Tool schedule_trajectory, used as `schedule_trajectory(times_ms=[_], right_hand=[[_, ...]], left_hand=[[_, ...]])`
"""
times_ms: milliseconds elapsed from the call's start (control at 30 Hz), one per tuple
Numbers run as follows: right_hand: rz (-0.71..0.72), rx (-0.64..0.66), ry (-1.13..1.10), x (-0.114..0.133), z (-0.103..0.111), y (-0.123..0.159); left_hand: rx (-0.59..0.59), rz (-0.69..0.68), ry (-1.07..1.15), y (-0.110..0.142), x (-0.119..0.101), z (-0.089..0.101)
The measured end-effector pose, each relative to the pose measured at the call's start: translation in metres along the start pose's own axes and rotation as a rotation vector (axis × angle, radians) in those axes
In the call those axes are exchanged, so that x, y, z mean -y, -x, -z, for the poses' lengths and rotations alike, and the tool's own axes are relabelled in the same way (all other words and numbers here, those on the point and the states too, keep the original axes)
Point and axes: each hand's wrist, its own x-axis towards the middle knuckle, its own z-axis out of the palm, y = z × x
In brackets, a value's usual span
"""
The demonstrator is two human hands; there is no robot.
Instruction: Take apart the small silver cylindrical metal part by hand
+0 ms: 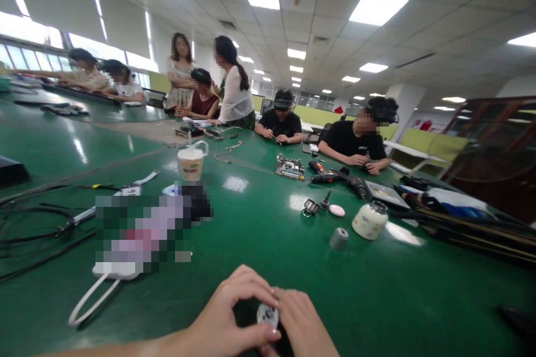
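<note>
Low in the head view, my left hand (232, 309) curls its thumb and index finger around a small round metal part (268, 317) with a dark centre. My right hand (302, 318) presses against the same part from the other side, its fingers bent and partly hidden. Ahead and to the right stands a grey metal cylinder (339, 239). Behind it are a cream patterned jar (371, 220), a pale pink disc (336, 210), a dark pointed fitting (325, 199) and a small open metal piece (310, 207).
A blurred-out long device with a white loop strap (94, 301) lies left, beside black cables (37, 223). Further off are a drink cup (191, 162), a circuit board (290, 167) and power drills (324, 174). Several people sit or stand around the green table (419, 301).
</note>
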Motion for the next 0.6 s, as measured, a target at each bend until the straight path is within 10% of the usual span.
schedule_trajectory(times_ms=[600], right_hand=[[0.068, 0.028, 0.129, -0.001, 0.009, -0.006]], left_hand=[[0.142, -0.169, 0.037, 0.003, -0.007, 0.012]])
